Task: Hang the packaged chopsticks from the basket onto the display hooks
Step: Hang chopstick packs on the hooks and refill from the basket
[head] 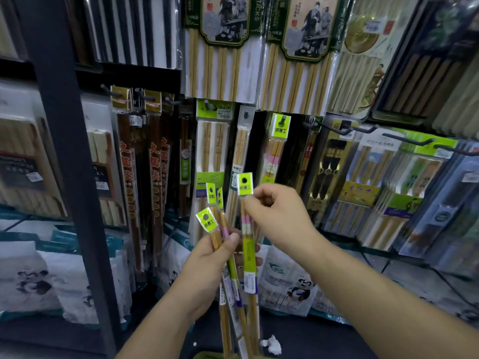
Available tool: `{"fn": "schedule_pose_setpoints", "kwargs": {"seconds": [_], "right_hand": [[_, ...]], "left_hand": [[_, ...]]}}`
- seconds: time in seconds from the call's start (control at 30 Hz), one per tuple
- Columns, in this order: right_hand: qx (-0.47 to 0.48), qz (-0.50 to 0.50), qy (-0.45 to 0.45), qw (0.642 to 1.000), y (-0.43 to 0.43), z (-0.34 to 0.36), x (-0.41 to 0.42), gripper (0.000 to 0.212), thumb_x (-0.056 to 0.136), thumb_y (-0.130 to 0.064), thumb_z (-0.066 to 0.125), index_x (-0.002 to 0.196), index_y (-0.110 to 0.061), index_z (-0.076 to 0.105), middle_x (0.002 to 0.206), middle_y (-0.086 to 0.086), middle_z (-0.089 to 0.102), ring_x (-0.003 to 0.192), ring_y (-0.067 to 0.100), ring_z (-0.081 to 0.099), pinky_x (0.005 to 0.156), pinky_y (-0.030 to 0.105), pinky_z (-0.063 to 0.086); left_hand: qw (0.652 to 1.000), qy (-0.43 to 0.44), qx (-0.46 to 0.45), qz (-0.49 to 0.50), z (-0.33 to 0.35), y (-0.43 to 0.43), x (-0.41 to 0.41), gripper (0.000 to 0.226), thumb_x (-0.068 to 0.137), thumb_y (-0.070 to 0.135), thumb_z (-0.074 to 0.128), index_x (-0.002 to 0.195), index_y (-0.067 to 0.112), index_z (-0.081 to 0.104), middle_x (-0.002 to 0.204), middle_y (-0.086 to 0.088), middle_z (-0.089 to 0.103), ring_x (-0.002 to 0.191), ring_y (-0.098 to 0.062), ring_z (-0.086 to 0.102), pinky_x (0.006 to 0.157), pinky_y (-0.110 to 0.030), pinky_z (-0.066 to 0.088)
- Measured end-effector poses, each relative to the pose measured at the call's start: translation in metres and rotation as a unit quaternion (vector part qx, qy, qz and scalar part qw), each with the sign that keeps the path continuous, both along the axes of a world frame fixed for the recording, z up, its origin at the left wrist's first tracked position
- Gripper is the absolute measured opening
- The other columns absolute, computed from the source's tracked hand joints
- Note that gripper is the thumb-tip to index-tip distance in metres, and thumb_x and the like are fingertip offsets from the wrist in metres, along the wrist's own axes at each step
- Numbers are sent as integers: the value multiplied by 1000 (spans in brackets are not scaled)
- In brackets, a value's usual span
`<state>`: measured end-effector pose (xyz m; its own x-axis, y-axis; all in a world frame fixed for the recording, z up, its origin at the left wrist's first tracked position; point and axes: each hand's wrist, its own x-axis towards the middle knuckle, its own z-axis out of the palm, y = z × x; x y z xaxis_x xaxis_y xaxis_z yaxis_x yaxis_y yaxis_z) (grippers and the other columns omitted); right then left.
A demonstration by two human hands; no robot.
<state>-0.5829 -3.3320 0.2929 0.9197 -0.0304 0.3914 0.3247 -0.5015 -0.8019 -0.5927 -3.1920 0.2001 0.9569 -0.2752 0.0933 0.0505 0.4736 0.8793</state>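
Hands [207,260] [278,216] grip four packs [249,257] (three left, one right).

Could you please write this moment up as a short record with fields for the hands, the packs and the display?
left hand: grips a bundle of packs, green tags up
right hand: pinches a single pack just below its green tag
single pack: upright, hang hole free, not yet on a hook
display: a hung pack with the same green tag sits above the right hand
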Motion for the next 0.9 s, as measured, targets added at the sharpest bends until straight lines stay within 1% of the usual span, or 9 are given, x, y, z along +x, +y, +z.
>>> {"fn": "schedule_pose_setpoints", "kwargs": {"seconds": [0.1, 0.17, 0.23, 0.27, 0.4, 0.5, 0.7, 0.83, 0.9], "right_hand": [[37, -22, -61, 997, -5, 24, 0, 20, 92, -14, 63, 73, -9, 65, 56, -7, 60, 53, 5, 53, 50, 19, 46], [67, -33, -100, 992, -10, 43, 2, 23, 96, -18, 62, 75, -11, 65, 62, -2, 60, 60, 14, 60, 58, 32, 53], [82, -43, -130, 987, -14, 57, 5, 28, 100, -24, 59, 78, -6, 65, 72, 14, 63, 71, 33, 65, 68, 47, 57], [88, -48, -138, 985, -16, 62, 7, 31, 101, -25, 57, 79, -4, 65, 77, 20, 64, 74, 37, 64, 68, 49, 56], [118, -69, -127, 983, -19, 73, 16, 31, 102, -23, 56, 78, -8, 68, 75, 17, 67, 62, 14, 64, 61, 26, 51], [127, -82, -101, 983, -20, 75, 23, 30, 101, -23, 56, 79, -6, 68, 70, 9, 64, 60, 11, 58, 63, 29, 48], [95, -105, -98, 985, -21, 70, 28, 35, 99, -24, 56, 83, 7, 63, 80, 29, 62, 60, 10, 65, 65, 34, 50], [81, -144, -90, 982, -26, 59, 26, 37, 99, -35, 61, 78, -4, 65, 65, 6, 60, 61, 10, 57, 68, 36, 51], [50, -161, -106, 980, -29, 50, 20, 31, 97, -38, 63, 78, -13, 61, 64, -7, 56, 57, -2, 51, 59, 19, 46]], "left_hand": [[1000, 16, -10, 20, -2, 1, 3, 32, 92, 27, 62, 112, 2, 57, 86, -18, 76, 71, -31, 75, 61, -40, 62], [999, 9, 23, 35, -3, 3, 4, 23, 101, 24, 58, 110, 3, 56, 80, -14, 73, 66, -29, 73, 63, -41, 62], [996, -3, 68, 57, -3, 4, 5, 18, 105, 24, 54, 105, 7, 56, 74, -9, 71, 61, -26, 69, 64, -38, 62], [994, -9, 83, 64, -3, 4, 5, 18, 106, 25, 54, 103, 8, 56, 72, -8, 70, 59, -24, 67, 65, -36, 61], [994, -17, 95, 55, -2, 4, 3, 17, 106, 24, 53, 102, 8, 56, 69, -5, 65, 55, -20, 60, 70, -44, 60], [996, -7, 75, 51, 0, 2, 1, 16, 106, 21, 53, 101, 6, 56, 64, -3, 58, 52, -18, 56, 62, -39, 60], [996, 3, 68, 49, 3, 2, -3, 32, 105, 33, 51, 111, 4, 60, 62, -1, 53, 47, -15, 48, 46, -31, 48], [998, 6, 46, 45, 3, 3, -2, 29, 106, 33, 50, 117, 10, 65, 65, -3, 54, 48, -15, 47, 45, -30, 45], [998, 7, 43, 37, 3, 4, -1, 28, 106, 30, 51, 123, 12, 65, 68, -5, 57, 49, -16, 48, 47, -31, 46]]}}
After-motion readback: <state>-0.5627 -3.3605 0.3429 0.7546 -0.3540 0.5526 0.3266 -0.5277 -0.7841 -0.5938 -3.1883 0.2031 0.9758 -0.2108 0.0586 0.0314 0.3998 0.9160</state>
